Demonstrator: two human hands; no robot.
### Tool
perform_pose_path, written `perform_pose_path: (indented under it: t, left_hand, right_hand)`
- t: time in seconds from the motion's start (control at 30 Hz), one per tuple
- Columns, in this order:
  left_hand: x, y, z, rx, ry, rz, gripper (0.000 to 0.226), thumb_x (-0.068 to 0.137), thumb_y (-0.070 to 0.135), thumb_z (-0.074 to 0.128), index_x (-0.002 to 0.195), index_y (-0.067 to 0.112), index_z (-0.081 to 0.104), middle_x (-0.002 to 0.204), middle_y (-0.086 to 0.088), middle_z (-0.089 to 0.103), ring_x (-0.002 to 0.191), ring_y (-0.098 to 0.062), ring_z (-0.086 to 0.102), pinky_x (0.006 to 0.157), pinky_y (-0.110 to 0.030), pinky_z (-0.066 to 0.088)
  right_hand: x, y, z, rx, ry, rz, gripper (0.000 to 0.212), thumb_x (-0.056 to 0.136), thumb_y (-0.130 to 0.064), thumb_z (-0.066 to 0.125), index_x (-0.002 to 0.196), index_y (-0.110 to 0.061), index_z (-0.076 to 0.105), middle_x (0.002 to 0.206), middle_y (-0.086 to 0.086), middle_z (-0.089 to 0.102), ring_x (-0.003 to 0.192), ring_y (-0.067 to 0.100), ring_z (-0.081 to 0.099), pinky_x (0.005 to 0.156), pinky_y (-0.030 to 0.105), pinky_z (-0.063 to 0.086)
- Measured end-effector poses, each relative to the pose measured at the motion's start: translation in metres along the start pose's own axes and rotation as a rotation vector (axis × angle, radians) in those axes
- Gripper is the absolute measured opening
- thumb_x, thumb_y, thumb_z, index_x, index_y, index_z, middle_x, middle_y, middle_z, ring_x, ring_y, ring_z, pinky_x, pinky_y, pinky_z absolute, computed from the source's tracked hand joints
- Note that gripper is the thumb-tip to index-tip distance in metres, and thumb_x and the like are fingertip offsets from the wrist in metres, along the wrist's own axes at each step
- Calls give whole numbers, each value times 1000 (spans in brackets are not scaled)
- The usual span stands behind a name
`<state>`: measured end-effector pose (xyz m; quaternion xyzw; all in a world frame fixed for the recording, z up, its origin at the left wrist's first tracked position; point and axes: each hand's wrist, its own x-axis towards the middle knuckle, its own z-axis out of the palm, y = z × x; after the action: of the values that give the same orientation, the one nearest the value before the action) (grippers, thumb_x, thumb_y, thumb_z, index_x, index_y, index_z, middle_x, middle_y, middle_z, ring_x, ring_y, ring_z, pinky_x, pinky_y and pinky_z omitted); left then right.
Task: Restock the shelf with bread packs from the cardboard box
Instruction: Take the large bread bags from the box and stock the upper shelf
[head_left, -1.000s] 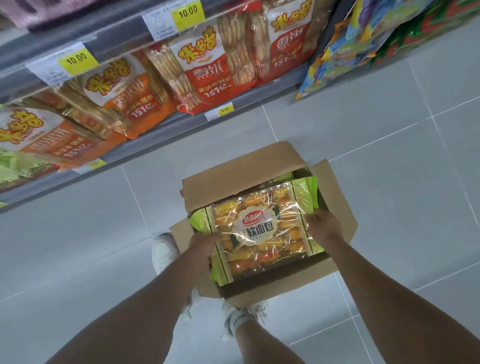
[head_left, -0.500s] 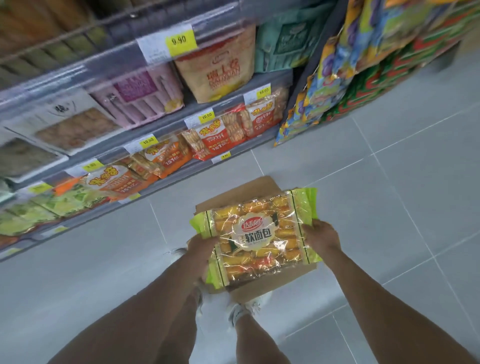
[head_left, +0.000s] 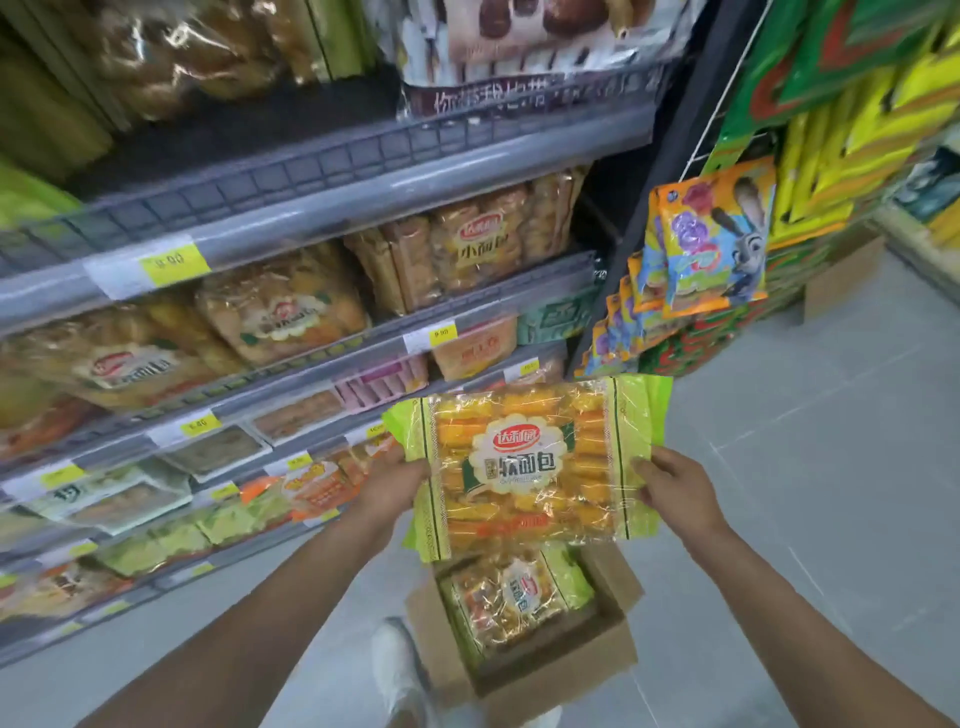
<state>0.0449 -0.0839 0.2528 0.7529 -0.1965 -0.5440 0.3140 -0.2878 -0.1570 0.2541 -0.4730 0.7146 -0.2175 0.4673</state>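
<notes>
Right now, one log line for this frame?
left hand: grips bread pack | right hand: grips same pack | cardboard box: another pack inside

I have a pack at lower centre of the frame, face toward me. It is clear film over rows of orange-yellow rolls, with green ends and a red-and-white label in the middle. My left hand grips its left edge and my right hand its right edge. It hangs in the air above the box. The box is brown cardboard with its top open, and it sits on the floor at bottom centre. A second pack of the same kind lies inside, turned sideways. The shelf fills the left and top of the frame in grey tiers. Similar shelf packs sit on a middle tier.
</notes>
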Motion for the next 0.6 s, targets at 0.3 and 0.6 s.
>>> perform_pose_path:
  t: [0.3, 0.6]
  left_hand:
    - [-116, 123, -76, 12, 150, 408, 24, 86, 23, 60, 109, 17, 67, 95, 0, 68, 86, -20, 60, 71, -32, 45]
    - [-189, 183, -164, -93, 313, 623, 23, 98, 16, 55, 100, 29, 74, 93, -3, 76, 77, -18, 58, 69, -30, 40]
  right_hand:
    - [-42, -150, -42, 67, 5, -305, 36, 97, -25, 63, 127, -5, 63, 113, 3, 62, 53, -1, 64, 82, 43, 56]
    - [-90, -286, -28, 58, -61, -550, 53, 96, -34, 64, 143, -13, 51, 122, 3, 65, 75, 10, 69, 88, 42, 57]
